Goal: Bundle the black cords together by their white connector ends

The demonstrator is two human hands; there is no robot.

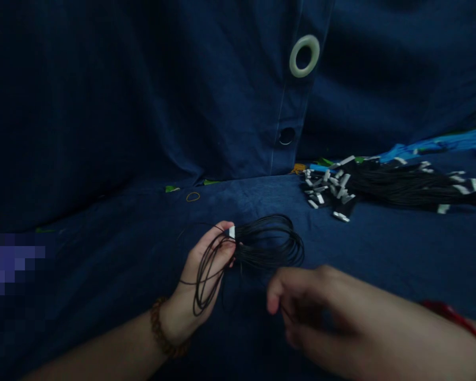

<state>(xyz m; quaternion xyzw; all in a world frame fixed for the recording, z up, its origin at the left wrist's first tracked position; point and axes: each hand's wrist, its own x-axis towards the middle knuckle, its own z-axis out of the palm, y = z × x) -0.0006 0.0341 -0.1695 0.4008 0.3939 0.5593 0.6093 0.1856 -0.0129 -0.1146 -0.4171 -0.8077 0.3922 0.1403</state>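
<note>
My left hand (206,270) pinches a coiled bundle of thin black wires (269,243) near its small white connector (232,232). Loops of the wire drape over my palm and hang toward the wrist. My right hand (321,312) hovers just right of and below the coil, fingers curled together; it is blurred, and a thin strand seems to run to its fingertips. A beaded bracelet sits on my left wrist and a red band on my right.
A heap of black wire bundles with white connectors (381,185) lies at the right on the dark blue cloth (103,254). A rubber band (193,197) lies further back. A curtain with a pale grommet ring (304,55) hangs behind. Blue strips (440,144) lie at the far right.
</note>
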